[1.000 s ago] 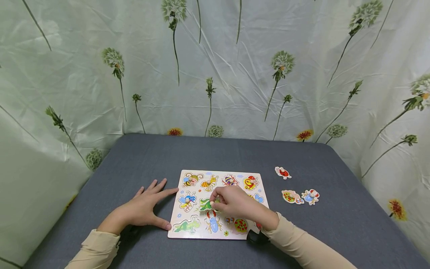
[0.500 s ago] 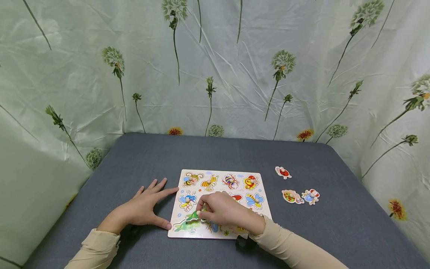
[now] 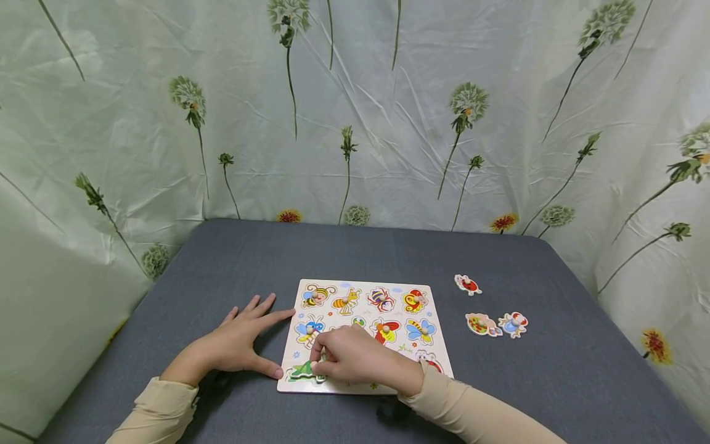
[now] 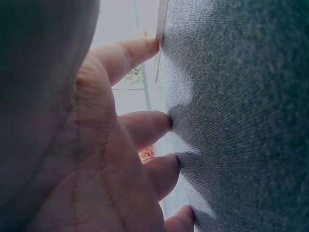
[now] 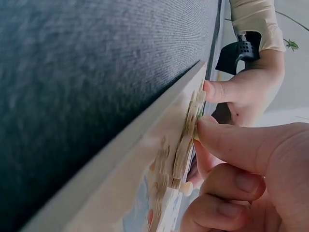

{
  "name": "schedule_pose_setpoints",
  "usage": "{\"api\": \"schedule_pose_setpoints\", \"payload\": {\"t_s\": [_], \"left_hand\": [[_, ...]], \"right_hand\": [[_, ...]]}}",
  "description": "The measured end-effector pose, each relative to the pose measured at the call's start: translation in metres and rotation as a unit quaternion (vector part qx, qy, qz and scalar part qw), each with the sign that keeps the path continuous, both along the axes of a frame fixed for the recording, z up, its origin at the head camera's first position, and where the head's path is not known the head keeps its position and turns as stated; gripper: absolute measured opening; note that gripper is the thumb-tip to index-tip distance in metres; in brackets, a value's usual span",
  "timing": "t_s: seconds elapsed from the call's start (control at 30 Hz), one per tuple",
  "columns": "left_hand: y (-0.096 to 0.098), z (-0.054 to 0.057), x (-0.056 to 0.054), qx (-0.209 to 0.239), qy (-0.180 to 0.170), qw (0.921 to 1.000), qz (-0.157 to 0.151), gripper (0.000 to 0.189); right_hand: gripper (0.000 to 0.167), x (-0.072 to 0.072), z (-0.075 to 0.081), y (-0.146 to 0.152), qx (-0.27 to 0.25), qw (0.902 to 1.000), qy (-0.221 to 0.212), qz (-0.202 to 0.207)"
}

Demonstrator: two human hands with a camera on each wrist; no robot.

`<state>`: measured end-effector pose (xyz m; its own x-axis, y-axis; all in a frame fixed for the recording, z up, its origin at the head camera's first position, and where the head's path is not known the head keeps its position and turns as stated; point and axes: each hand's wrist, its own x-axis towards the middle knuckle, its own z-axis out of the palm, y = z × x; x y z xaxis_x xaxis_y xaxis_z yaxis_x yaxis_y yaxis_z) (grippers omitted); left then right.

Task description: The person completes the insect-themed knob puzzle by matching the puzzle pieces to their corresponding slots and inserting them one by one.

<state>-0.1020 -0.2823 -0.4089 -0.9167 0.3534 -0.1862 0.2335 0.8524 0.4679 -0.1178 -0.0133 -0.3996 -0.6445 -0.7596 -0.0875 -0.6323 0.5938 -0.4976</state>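
Observation:
My right hand [image 3: 360, 357] pinches the knob of a green grasshopper puzzle piece [image 3: 302, 370] between thumb and index finger. The piece lies over the grasshopper recess at the near left corner of the insect puzzle board [image 3: 403, 317]. In the right wrist view the piece [image 5: 183, 140] shows edge-on at the board's surface; whether it lies flush is unclear. My left hand [image 3: 235, 336] rests on the cloth with fingers spread, its thumb and index finger touching the board's left edge. In the left wrist view, the index fingertip meets the board's side.
Right of the board lie a ladybug piece [image 3: 468, 285], a red-and-green spotted piece [image 3: 481, 325] and a blue-bodied insect piece [image 3: 513, 324]. Several knobbed insect pieces sit in the board's upper rows. A dark cloth [image 3: 266, 253] covers the table; a flowered curtain [image 3: 399, 154] hangs behind.
My right hand has carried the grasshopper piece from the board's middle row toward me and left, onto the near left corner. The left hand has stayed in place.

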Motion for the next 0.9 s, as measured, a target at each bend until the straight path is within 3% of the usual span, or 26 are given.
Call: {"api": "schedule_pose_setpoints", "payload": {"t_s": [0.47, 0.9], "left_hand": [[-0.0011, -0.0016, -0.0003, 0.000, -0.004, 1.0000, 0.003, 0.114], [-0.0002, 0.0002, 0.0000, -0.001, -0.002, 1.0000, 0.001, 0.114]], "right_hand": [[0.007, 0.0027, -0.0026, -0.0056, 0.010, 0.9996, 0.022, 0.016], [0.006, 0.0024, -0.0007, -0.0054, 0.001, 0.9999, -0.011, 0.004]]}}
